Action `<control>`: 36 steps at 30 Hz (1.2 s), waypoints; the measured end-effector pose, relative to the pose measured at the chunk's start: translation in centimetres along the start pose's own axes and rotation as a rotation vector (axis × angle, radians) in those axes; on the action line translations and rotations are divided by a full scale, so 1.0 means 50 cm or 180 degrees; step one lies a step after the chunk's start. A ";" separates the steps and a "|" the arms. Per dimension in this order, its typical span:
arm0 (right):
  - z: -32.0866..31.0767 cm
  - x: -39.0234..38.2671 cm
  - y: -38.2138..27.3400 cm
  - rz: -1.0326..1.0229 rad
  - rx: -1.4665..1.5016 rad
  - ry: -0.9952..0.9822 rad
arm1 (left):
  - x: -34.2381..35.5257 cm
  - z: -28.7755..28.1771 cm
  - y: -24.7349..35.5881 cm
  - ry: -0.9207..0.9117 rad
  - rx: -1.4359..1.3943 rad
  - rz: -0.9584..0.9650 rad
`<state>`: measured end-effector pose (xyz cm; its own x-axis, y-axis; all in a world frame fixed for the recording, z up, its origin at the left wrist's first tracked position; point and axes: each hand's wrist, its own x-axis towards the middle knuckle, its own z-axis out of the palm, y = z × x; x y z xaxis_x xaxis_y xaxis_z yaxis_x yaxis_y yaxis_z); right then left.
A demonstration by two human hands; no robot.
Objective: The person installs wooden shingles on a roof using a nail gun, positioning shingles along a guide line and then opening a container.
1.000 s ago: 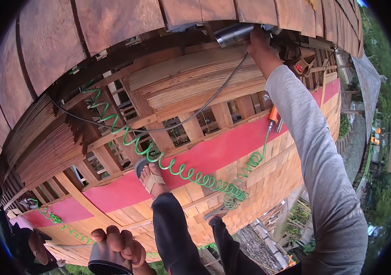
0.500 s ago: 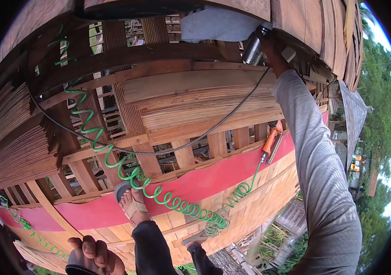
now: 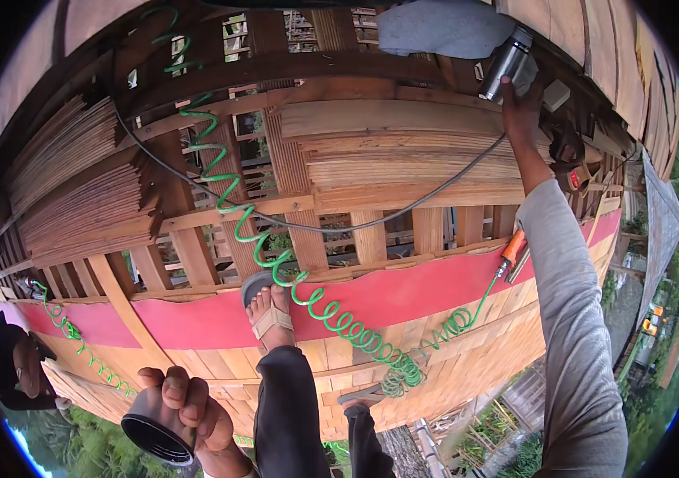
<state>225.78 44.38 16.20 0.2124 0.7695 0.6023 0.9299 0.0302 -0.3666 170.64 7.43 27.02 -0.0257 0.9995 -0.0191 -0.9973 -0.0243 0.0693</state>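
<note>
My right hand point(image 3: 524, 111) reaches far up to the right, fingers closed round a shiny metal flask point(image 3: 507, 68), which lies tilted beside a grey cloth point(image 3: 435, 30). At the lower left, my left hand point(image 3: 196, 414) is closed around a dark cup point(image 3: 162, 434), its round opening turned down toward me. What is in the cup, if anything, I cannot see. An orange air tool point(image 3: 514, 245) on a green coiled hose point(image 3: 355, 331) lies below my right forearm, on the red strip.
Wooden slats point(image 3: 371, 239) with open gaps form a sloping roof frame. Stacked wood shingles point(image 3: 92, 199) lie at the left. A black cable point(image 3: 403, 217) sags across the slats. My sandalled foot point(image 3: 276, 315) stands on the red strip point(image 3: 196, 323). Another person point(image 3: 25, 366) is at the left edge.
The view has shifted, so the scene sits farther right and lower at the left. The left hand and cup have risen into fuller view. The flask shows more fully in the right hand.
</note>
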 end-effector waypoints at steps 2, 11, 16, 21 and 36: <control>-0.094 -0.097 -0.055 -0.0042 0.0474 -0.0193 | -0.021 0.017 -0.003 -0.0045 -0.0077 -0.0061; -0.772 -0.730 -0.326 0.0730 0.0797 -0.3463 | -0.162 0.401 0.052 -0.0507 0.0197 0.0328; -1.124 -0.961 -0.296 0.0756 0.0746 -0.5416 | -0.236 0.617 0.023 -0.1467 0.0304 0.0259; -1.308 -0.920 -0.308 0.1178 0.0720 -0.5395 | -0.357 0.860 -0.053 -0.1399 0.0725 0.0486; -1.335 -0.926 -0.225 0.1691 0.1199 -0.3604 | -0.689 1.211 -0.187 -0.1721 0.1381 0.0341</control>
<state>225.54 -34.16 39.78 -0.0154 0.8438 -0.5364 0.6312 -0.4079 -0.6597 185.01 -25.51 87.40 0.0276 0.8649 0.5011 -0.8708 -0.2253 0.4369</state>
